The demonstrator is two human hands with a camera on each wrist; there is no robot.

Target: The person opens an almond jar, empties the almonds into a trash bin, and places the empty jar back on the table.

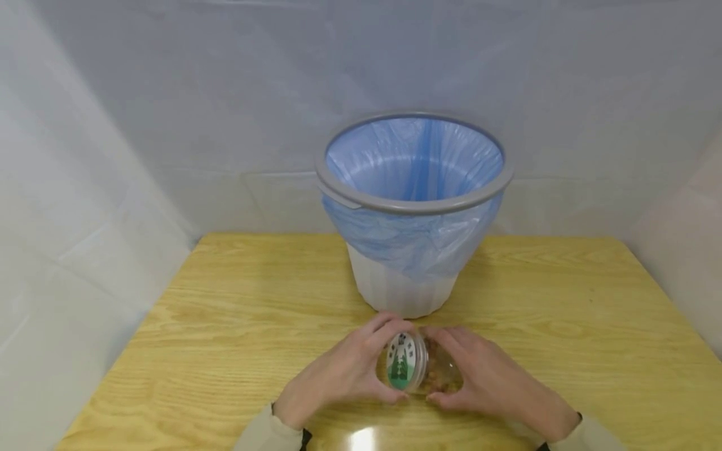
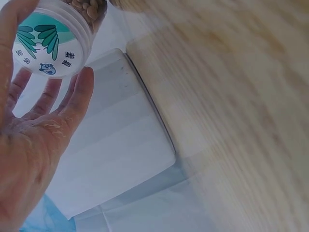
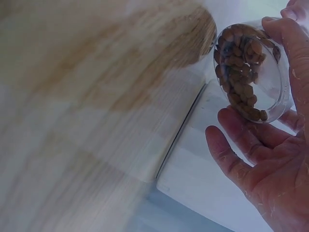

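Observation:
A clear jar [image 1: 441,371] of brown pellets lies sideways between the two hands, its lid [image 1: 402,363] facing left. The lid bears a white and green label with dark characters. My left hand [image 1: 361,363] holds the lid end, thumb on the near side and fingers on the far side. My right hand [image 1: 479,369] grips the jar's body in the same way. In the left wrist view the lid [image 2: 50,46] sits within the left hand's fingers. The right wrist view shows the jar's base and the pellets [image 3: 239,72] inside.
Just behind the hands stands a white bin [image 1: 400,288] with a grey rim ring [image 1: 414,205] and a blue plastic liner [image 1: 412,244]. The wooden table [image 1: 237,313] carries everything. Pale sheeting [image 1: 225,94] hangs at the back and both sides.

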